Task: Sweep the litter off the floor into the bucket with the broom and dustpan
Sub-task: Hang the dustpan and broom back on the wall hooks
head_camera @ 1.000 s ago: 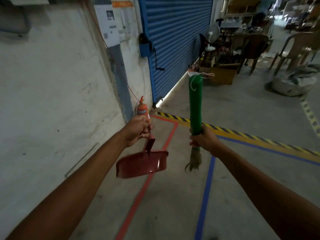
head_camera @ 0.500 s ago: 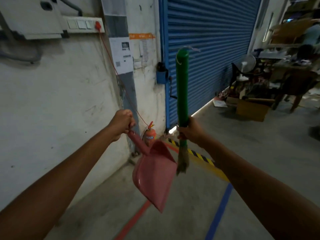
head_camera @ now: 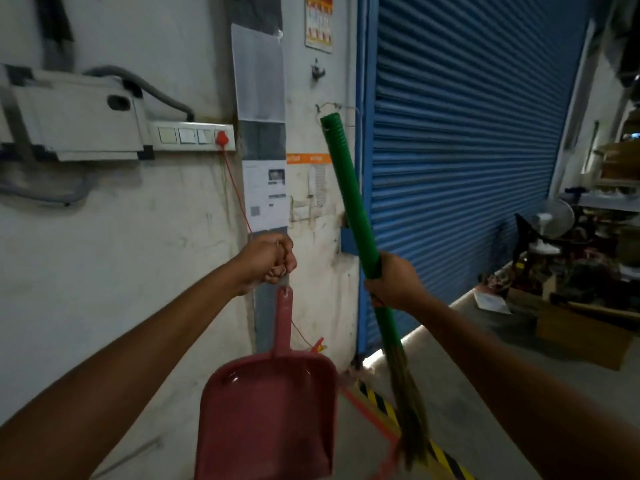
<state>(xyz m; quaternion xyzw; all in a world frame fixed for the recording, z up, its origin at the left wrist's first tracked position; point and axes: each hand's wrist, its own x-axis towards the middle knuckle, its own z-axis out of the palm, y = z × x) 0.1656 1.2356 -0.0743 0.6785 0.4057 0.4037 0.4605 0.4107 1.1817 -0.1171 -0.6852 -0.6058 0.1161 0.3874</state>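
Note:
A pink dustpan (head_camera: 270,417) hangs straight down in front of the white wall, its scoop at the bottom. My left hand (head_camera: 268,259) is raised above its handle tip and holds it by a small loop or string at the handle's end. My right hand (head_camera: 394,284) grips the green handle of the broom (head_camera: 353,206), which tilts up and to the left; its brown bristles (head_camera: 410,420) hang low near the floor. No bucket or litter is in view.
A white wall with a switch panel (head_camera: 194,136), a cable box (head_camera: 72,114) and posted papers (head_camera: 265,192) is close ahead. A small hook (head_camera: 318,72) sits high on the wall. A blue roller shutter (head_camera: 467,161) stands right. Boxes, a fan (head_camera: 554,220) and clutter lie far right. Yellow-black tape (head_camera: 384,407) marks the floor.
I have stepped closer to the wall and my view has tilted upward. Both hands have risen; the dustpan now hangs vertically from my left hand, and the broom handle leans left.

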